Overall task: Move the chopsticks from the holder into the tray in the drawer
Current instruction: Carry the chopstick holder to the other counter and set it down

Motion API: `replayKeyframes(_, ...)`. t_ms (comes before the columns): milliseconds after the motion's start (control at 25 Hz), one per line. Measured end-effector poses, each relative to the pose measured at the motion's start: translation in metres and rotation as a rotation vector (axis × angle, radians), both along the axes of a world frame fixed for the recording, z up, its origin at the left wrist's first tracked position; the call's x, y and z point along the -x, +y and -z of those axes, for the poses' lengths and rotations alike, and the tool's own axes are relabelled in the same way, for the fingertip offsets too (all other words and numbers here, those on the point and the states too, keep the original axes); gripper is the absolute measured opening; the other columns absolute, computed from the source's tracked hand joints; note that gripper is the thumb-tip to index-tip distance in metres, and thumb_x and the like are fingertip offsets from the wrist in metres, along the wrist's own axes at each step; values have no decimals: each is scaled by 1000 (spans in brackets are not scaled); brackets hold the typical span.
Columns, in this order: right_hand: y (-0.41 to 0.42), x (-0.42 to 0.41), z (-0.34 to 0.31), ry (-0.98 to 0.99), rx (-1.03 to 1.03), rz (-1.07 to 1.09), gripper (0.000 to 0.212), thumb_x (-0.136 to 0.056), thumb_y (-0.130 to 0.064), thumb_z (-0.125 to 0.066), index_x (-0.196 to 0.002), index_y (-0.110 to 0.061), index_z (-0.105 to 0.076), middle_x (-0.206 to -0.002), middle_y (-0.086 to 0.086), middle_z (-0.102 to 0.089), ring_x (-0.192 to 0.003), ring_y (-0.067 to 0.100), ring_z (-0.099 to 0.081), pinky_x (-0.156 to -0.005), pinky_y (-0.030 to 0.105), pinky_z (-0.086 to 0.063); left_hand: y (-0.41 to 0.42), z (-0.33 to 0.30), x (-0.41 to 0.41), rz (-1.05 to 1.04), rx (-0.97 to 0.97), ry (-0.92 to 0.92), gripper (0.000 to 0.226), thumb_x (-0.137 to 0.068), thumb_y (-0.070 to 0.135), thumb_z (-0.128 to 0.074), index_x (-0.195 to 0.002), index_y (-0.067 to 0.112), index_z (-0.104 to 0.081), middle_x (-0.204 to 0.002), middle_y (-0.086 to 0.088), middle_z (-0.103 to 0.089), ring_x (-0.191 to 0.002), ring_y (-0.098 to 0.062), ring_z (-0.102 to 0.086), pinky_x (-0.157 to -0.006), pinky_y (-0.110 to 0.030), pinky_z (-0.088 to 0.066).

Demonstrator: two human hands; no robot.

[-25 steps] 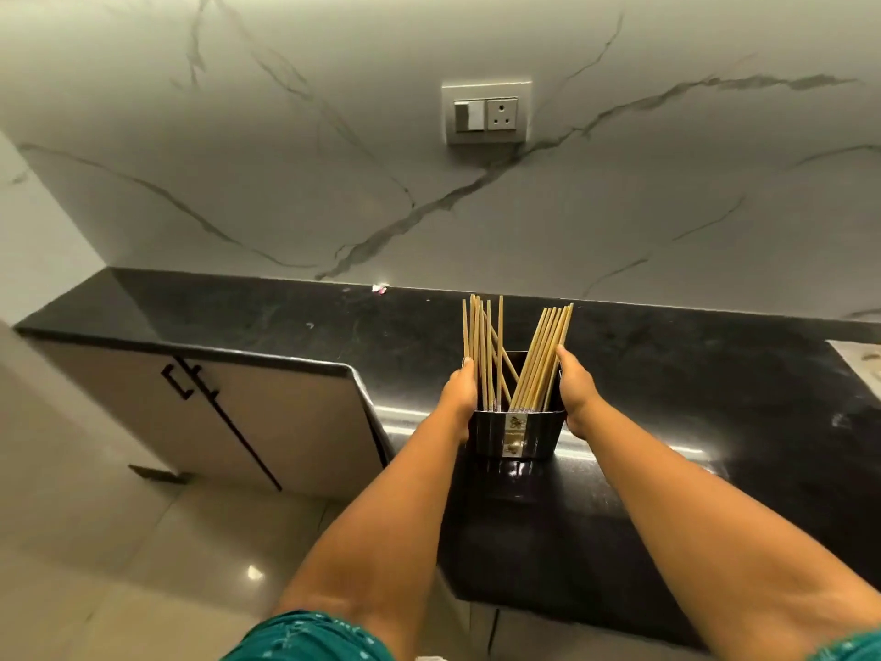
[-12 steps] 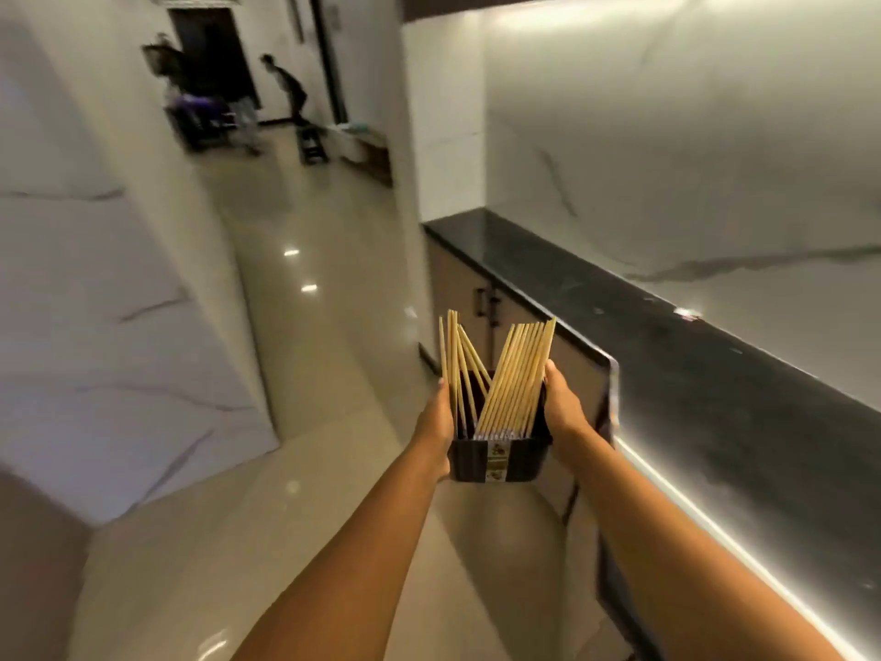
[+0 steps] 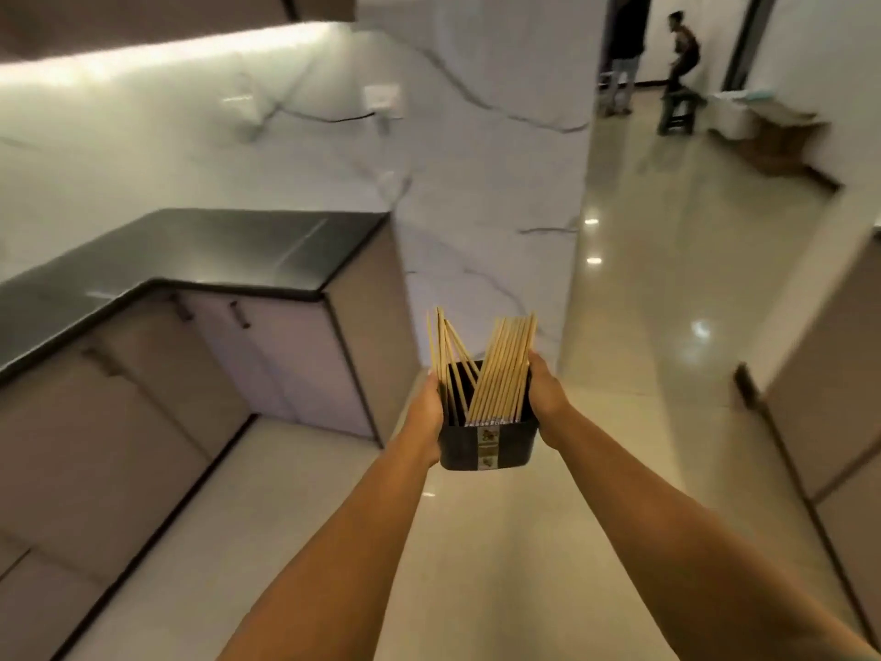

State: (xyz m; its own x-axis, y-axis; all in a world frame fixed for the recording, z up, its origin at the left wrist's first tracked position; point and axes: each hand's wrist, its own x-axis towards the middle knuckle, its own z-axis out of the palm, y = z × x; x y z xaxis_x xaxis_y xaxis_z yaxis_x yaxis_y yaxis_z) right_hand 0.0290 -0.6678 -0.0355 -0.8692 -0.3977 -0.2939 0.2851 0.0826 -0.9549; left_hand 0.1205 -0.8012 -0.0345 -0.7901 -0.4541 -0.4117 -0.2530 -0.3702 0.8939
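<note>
Holder (image 3: 488, 443), black, rectangular, carried in mid-air above the pale glossy floor (image 3: 619, 288) with both arms stretched forward. Label strip down the middle of its near face, with small pictures or print too blurred to read. Chopsticks (image 3: 500, 369), pale wood, standing in the holder in two groups: a loose handful leaning at the left end, a tight row slanting up to the right; their lower ends are hidden inside the holder. Left hand (image 3: 426, 410) pressed against the holder's left end, right hand (image 3: 546, 393) against its right end, so the holder sits clamped between the two. The fingers themselves wrap out of sight behind the far side, so how they lie there cannot be told; only the backs of the hands and the thumbs' edges show. Counter (image 3: 200, 250), black-topped, L-shaped, well apart to the left, with light cabinet doors (image 3: 267, 355) beneath. Marble-veined wall (image 3: 476, 159) behind, with a blurred white fitting on it. Two people (image 3: 681, 40) in the far doorway, small and indistinct. Cabinet (image 3: 829, 407) edge cut off at the right margin.
</note>
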Motion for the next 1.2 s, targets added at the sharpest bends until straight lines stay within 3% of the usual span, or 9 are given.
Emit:
replayKeyframes(80, -89, -34, -1, -5, 22, -114, 53, -99, -55, -23, -87, -27, -66, -78, -7, -72, -77, 6, -66, -62, 23, -44, -79, -4, -50, -128, 35, -26, 54, -97, 53, -28, -110, 18, -66, -106, -7, -71, -98, -23, -65, -80, -38, -51)
replayKeyframes(280, -279, -122, -9, -21, 49, -438, 59, -99, -56, -22, -101, -17, -66, -96, 6, -73, -89, 17, -69, -73, 30, -49, -232, -16, -176, -435, 91, 2, 46, -98, 49, -30, -96, 24, -68, -81, 4, -76, -71, -10, -71, -56, -26, -47)
replayKeyframes(520, -462, -235, -18, -22, 80, -767, 54, -97, -57, -26, -94, -24, -69, -83, -2, -76, -83, 14, -71, -67, 31, -48, -363, -23, -308, -762, 43, -6, 49, -97, 51, -31, -102, 19, -68, -95, -5, -73, -91, -21, -67, -74, -37, -51)
replayKeyframes(640, -549, -282, -17, -35, 92, -929, 47, -96, -51, -30, -96, -22, -67, -78, -3, -75, -80, 14, -71, -67, 32, -48, -426, -20, -362, -953, 41, 7, 50, -98, 50, -30, -101, 18, -69, -84, -2, -76, -77, -16, -72, -59, -29, -51)
replayKeyframes(720, -621, -322, -23, -83, 87, -1065, 43, -97, -46, -32, -96, -20, -67, -82, 1, -74, -82, 17, -71, -68, 34, -50, -478, -22, -402, -1107, 67, 60, 53, -99, 49, -29, -102, 15, -70, -89, -4, -76, -79, -17, -72, -59, -29, -49)
replayKeyframes(880, -702, -375, -34, -88, 110, -1210, 42, -97, -44, -33, -102, -19, -66, -89, 3, -74, -88, 20, -70, -69, 35, -51, -525, -30, -451, -1239, 38, 100, 56, -99, 51, -25, -102, 15, -69, -85, -2, -76, -73, -14, -73, -61, -30, -47)
replayKeyframes(1000, -765, -427, -39, -130, 142, -1338, 43, -97, -44, -35, -107, -16, -66, -101, 8, -73, -100, 25, -69, -83, 42, -53, -567, -32, -502, -1359, 2, 167, 58, -98, 52, -25, -107, 15, -68, -94, -6, -76, -83, -20, -72, -67, -34, -48)
replayKeyframes(1080, -800, -462, -36, -138, 166, -1411, 45, -96, -45, -35, -105, -16, -68, -103, 9, -73, -103, 26, -68, -91, 46, -50, -592, -30, -533, -1420, 28, 158, 56, -98, 51, -25, -105, 16, -68, -91, -4, -76, -79, -18, -73, -65, -34, -48)
replayKeyframes(1200, -854, -520, -32, -147, 180, -1486, 47, -96, -47, -34, -103, -17, -69, -106, 10, -72, -106, 26, -66, -96, 48, -47, -641, -28, -585, -1508, 37, 149, 53, -98, 49, -29, -104, 15, -68, -95, -8, -75, -86, -22, -71, -67, -35, -49)
